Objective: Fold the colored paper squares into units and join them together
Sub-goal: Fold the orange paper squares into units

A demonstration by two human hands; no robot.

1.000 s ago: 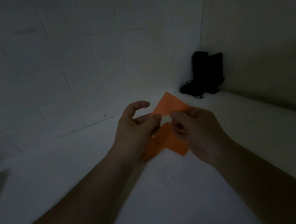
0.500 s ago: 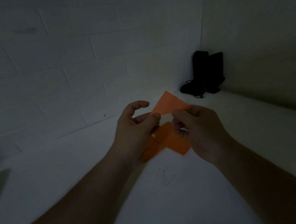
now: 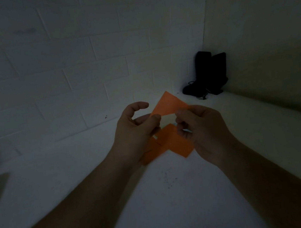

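The orange paper [image 3: 169, 141] is folded into pointy flaps. One flap sticks up toward 12 o'clock, and two flaps hang down toward 6 o'clock. There is a gap in the middle where you can see through. It is held up in the air over the white desk [image 3: 173, 203], in the middle of the view. The left hand [image 3: 135, 132] pinches the paper with thumb and fingers, and its pointer finger curls up free. The right hand [image 3: 202, 127] pinches the other side with curled fingers. Both hands hide part of the paper. At 1 o'clock, dark things [image 3: 208, 75] stand in the corner by the brick wall [image 3: 68, 66]. It is too dark to tell what they are. No words can be read.
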